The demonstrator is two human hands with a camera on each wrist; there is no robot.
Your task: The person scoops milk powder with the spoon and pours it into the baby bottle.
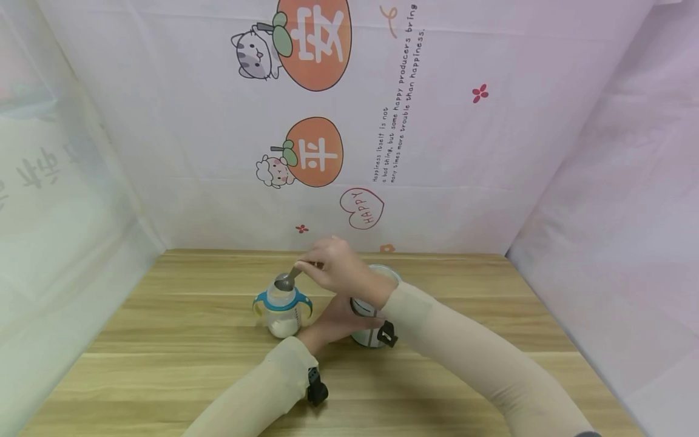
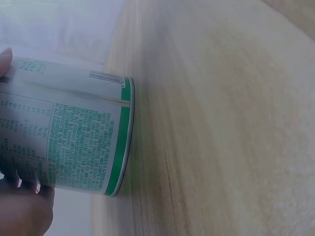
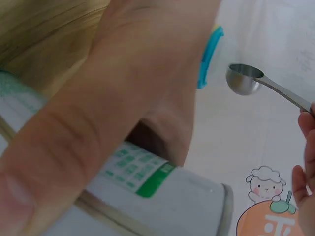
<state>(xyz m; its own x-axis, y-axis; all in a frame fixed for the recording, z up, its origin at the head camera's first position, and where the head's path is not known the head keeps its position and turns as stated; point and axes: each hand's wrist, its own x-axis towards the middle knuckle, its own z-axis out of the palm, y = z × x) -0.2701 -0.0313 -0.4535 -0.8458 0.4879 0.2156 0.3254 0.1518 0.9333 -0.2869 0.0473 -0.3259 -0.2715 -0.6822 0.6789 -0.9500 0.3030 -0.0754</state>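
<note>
My right hand [image 1: 343, 267] pinches the handle of a metal measuring spoon [image 1: 284, 283]. The spoon's round bowl overlaps the mouth of a baby bottle [image 1: 282, 314] in the head view. Two blue handles flank the bottle, and white powder shows in its lower part. In the right wrist view the spoon [image 3: 242, 81] appears with its bowl upward. My left hand [image 1: 340, 318] grips a white and green can [image 1: 367, 338] from the side. The left wrist view shows the can [image 2: 74, 137] upright on the table, covered in small green print. My right forearm partly hides the can's top.
The wooden table [image 1: 459, 358] carries the bottle on the left and the can to its right. A white cloth [image 1: 437, 152] with printed cartoons hangs behind. More white cloth closes off both sides.
</note>
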